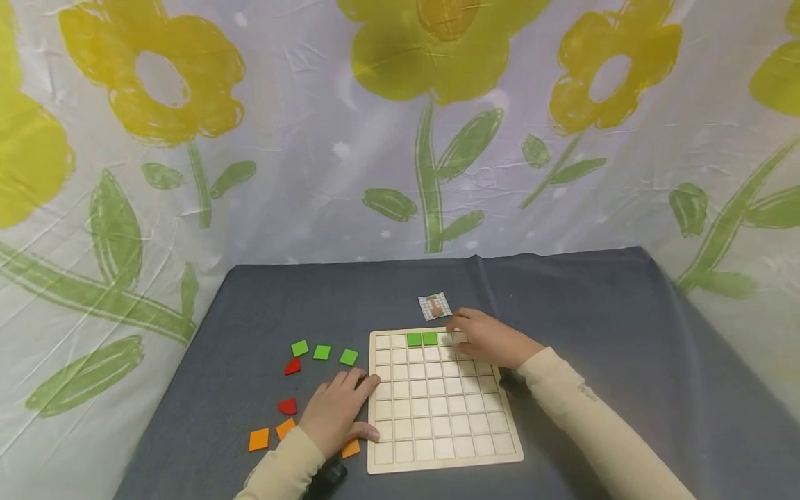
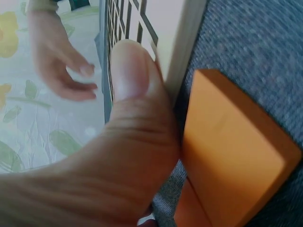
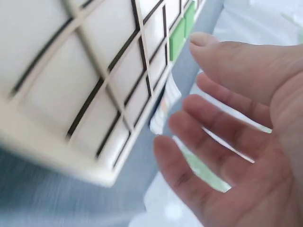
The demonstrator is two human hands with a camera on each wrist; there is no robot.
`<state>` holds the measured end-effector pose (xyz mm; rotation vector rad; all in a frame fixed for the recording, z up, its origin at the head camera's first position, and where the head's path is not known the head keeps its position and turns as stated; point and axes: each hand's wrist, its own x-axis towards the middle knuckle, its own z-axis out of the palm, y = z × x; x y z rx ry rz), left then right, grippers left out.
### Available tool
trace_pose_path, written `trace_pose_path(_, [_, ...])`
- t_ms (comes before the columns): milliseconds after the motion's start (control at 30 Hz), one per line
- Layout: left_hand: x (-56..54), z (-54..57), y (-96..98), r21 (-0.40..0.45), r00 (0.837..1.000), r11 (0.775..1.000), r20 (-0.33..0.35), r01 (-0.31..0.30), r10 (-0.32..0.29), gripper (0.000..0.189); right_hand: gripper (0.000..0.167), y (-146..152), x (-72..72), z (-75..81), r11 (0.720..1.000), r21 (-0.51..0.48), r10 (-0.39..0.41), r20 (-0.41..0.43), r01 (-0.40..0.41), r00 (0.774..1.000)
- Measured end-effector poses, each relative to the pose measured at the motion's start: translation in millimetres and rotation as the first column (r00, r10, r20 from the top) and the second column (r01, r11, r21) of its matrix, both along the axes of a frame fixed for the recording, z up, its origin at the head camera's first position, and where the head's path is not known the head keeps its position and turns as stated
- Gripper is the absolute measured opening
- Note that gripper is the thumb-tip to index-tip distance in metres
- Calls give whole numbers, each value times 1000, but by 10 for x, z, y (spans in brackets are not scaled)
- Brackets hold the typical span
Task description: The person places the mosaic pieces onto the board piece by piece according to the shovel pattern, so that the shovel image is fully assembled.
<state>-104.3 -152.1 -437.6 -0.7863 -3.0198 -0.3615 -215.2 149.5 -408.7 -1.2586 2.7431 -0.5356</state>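
Two flat, square green tiles (image 1: pixel 414 339) sit side by side in the far row of a pale wooden grid board (image 1: pixel 443 426). Tiles look light, stiff, probably smooth; best pinched by opposite edges. Board seems rigid, likely light enough to slip; steady it by the rim. Right hand (image 1: pixel 490 339): fingers parted, loosely bent, nothing between them; tiles near the fingertips, to their left. Left hand (image 1: pixel 337 410): grasping nothing, thumb and forefinger against the board's left rim, flat orange tile (image 2: pixel 232 146) just beside the thumb.

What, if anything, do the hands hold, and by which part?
Nothing is gripped: the left hand touches the board's left edge; the right hand is empty.
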Motion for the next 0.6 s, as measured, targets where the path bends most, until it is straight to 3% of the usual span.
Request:
trace_pose_path(267, [11,29,8,8,998,1000,68,-1,1,85,35,550,336,165,984,60,-167,-27,168,986])
trace_pose_path(600, [-9,22,34,24,996,1000,88,-14,12,85,33,1143,673,164,963,71,-250,-115,259,961])
